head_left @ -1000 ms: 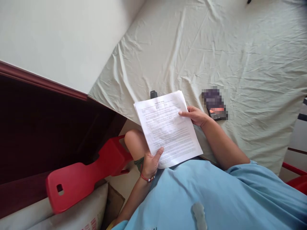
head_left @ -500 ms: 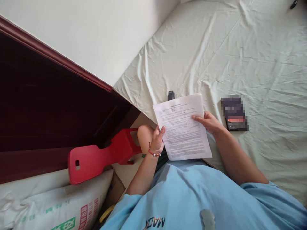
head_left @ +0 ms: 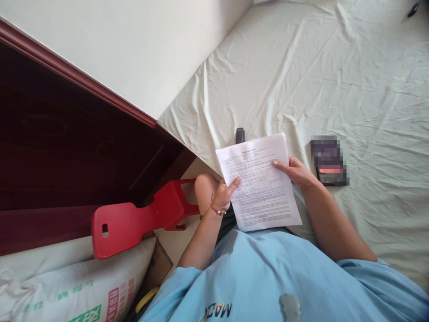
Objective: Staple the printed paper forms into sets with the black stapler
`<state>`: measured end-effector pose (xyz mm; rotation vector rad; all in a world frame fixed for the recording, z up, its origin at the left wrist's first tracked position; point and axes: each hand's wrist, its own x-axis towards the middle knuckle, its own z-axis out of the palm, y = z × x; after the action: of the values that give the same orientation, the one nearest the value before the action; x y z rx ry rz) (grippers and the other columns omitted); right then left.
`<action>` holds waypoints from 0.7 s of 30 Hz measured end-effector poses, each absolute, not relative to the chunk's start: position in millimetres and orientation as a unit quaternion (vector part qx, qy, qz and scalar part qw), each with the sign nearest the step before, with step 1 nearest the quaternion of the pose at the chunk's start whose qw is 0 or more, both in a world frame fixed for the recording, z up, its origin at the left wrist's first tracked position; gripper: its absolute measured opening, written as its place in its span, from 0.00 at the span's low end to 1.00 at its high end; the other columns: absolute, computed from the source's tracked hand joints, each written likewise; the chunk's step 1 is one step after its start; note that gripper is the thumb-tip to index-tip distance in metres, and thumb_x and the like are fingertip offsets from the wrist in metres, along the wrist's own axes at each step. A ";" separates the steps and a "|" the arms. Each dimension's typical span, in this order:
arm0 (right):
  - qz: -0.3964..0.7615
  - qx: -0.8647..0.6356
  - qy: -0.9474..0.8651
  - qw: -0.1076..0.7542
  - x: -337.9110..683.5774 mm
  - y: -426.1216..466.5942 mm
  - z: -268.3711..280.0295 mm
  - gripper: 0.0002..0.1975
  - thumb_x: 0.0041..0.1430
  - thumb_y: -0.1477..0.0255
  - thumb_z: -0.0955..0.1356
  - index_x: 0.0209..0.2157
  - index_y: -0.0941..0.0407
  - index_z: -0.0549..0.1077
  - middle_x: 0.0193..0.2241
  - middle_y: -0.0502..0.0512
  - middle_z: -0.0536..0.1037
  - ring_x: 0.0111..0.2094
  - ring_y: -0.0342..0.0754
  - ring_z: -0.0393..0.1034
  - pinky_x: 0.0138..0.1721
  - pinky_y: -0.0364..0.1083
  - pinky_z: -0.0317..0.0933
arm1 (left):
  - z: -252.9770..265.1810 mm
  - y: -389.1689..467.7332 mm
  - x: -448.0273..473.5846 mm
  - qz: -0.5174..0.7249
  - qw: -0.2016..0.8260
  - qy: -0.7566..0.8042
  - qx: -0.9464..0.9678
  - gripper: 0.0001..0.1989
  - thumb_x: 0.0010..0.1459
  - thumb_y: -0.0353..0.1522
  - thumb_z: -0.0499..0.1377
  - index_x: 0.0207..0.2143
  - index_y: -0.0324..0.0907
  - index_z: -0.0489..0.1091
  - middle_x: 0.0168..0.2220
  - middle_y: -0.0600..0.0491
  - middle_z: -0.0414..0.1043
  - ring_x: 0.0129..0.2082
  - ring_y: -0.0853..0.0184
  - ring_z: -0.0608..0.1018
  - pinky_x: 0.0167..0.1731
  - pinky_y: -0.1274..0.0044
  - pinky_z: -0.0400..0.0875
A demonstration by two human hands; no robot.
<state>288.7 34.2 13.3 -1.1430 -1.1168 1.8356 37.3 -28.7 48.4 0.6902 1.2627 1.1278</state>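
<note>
Printed paper sheets (head_left: 261, 192), seemingly a small stack, are held tilted over my lap. My left hand (head_left: 225, 193) grips their left edge, its thumb lying on the printed face. On the opposite side my right hand (head_left: 296, 172) pinches the upper right edge with the thumb on top; its other fingers are hidden behind the paper. Just past the top edge of the sheets lies a black stapler (head_left: 240, 135), its lower part covered by them. A dark phone (head_left: 330, 161), blurred by pixels, rests on the bed sheet to the right of my right hand.
A pale, wrinkled bed sheet (head_left: 335, 80) spreads ahead and to the right. On the left are a red plastic chair (head_left: 120, 228), a dark wooden panel (head_left: 67, 147) and a white printed sack (head_left: 77, 277). A small black object (head_left: 414, 9) lies at the far right corner.
My left thumb has moved further inward onto the printed face. The sheets and both hands have shifted slightly right and down in view.
</note>
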 end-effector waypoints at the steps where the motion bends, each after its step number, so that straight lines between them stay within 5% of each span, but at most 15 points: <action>1: 0.655 -0.475 -0.461 0.363 288.7 36.5 14.4 0.29 0.58 0.51 0.72 0.53 0.56 0.77 0.41 0.62 0.83 0.40 0.58 0.79 0.42 0.57 0.75 | 47.9 -29.0 38.0 0.483 0.609 0.549 0.306 0.27 0.43 0.46 0.77 0.42 0.38 0.82 0.45 0.43 0.82 0.53 0.49 0.80 0.58 0.59 0.72; 5: 0.295 -0.610 -0.595 0.433 287.7 43.0 36.8 0.33 0.60 0.61 0.70 0.66 0.52 0.64 0.56 0.64 0.76 0.55 0.62 0.72 0.55 0.65 0.68 | 47.3 -31.2 38.9 0.453 0.616 0.551 0.334 0.27 0.45 0.47 0.75 0.42 0.38 0.82 0.47 0.42 0.81 0.52 0.48 0.80 0.57 0.58 0.72; 8: 0.137 -0.593 -0.687 0.398 280.4 40.2 71.9 0.25 0.65 0.67 0.65 0.63 0.51 0.69 0.61 0.63 0.72 0.61 0.63 0.65 0.62 0.67 0.60 | 46.8 -31.7 38.6 0.436 0.636 0.536 0.344 0.27 0.47 0.47 0.75 0.45 0.39 0.82 0.50 0.42 0.80 0.52 0.49 0.80 0.57 0.58 0.72; 11: 0.120 -0.536 -0.768 0.330 264.6 35.0 107.0 0.19 0.69 0.71 0.61 0.56 0.51 0.75 0.57 0.61 0.76 0.60 0.61 0.66 0.61 0.63 0.62 | 46.4 -31.2 40.1 0.426 0.644 0.530 0.350 0.27 0.48 0.46 0.74 0.47 0.40 0.81 0.52 0.44 0.79 0.53 0.51 0.80 0.57 0.61 0.73; 16: 0.115 -0.485 -0.835 0.233 236.8 37.5 132.8 0.23 0.71 0.73 0.58 0.63 0.55 0.68 0.63 0.63 0.71 0.64 0.61 0.60 0.63 0.63 0.56 | 51.4 -33.5 46.1 0.421 0.624 0.526 0.395 0.28 0.48 0.47 0.74 0.47 0.39 0.81 0.50 0.44 0.80 0.51 0.52 0.80 0.56 0.62 0.74; 21: 0.151 -0.451 -0.866 0.153 224.1 45.5 137.9 0.18 0.73 0.69 0.57 0.52 0.56 0.74 0.50 0.62 0.79 0.54 0.59 0.67 0.54 0.55 0.58 | 55.0 -39.4 48.1 0.411 0.628 0.517 0.411 0.27 0.49 0.47 0.73 0.45 0.38 0.82 0.48 0.43 0.81 0.49 0.51 0.81 0.54 0.61 0.74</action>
<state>224.1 45.5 137.9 -1.2922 -2.4848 0.4322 48.1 -39.4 55.0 0.9414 1.1858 0.9418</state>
